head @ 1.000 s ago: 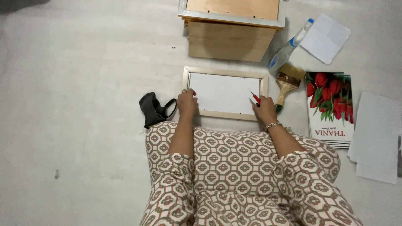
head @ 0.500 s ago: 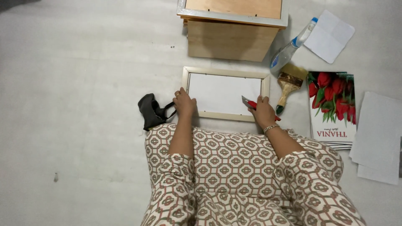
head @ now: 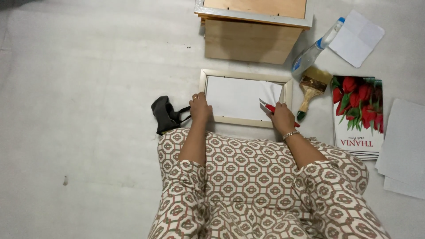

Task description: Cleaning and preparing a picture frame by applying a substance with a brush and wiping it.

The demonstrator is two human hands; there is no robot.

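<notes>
A pale wooden picture frame [head: 244, 76] with a white backing lies flat on the grey floor in front of my knees. My left hand [head: 200, 107] presses down on its near left corner, fingers spread. My right hand [head: 281, 117] grips a red-handled tool [head: 269, 106] whose tip points left into the frame's right side. There the white backing sheet [head: 275, 91] is lifted at the right edge.
A black cloth item [head: 165, 114] lies left of the frame. Behind it stands a wooden box [head: 252, 40]. To the right lie a paintbrush [head: 310, 88], a spray bottle [head: 315, 48], a tulip picture print [head: 357, 114] and white sheets [head: 356, 37].
My right hand slid left along the frame's near right edge, and the tool tip now points further into the frame. The right edge of the white backing has lifted. My left hand stayed put.
</notes>
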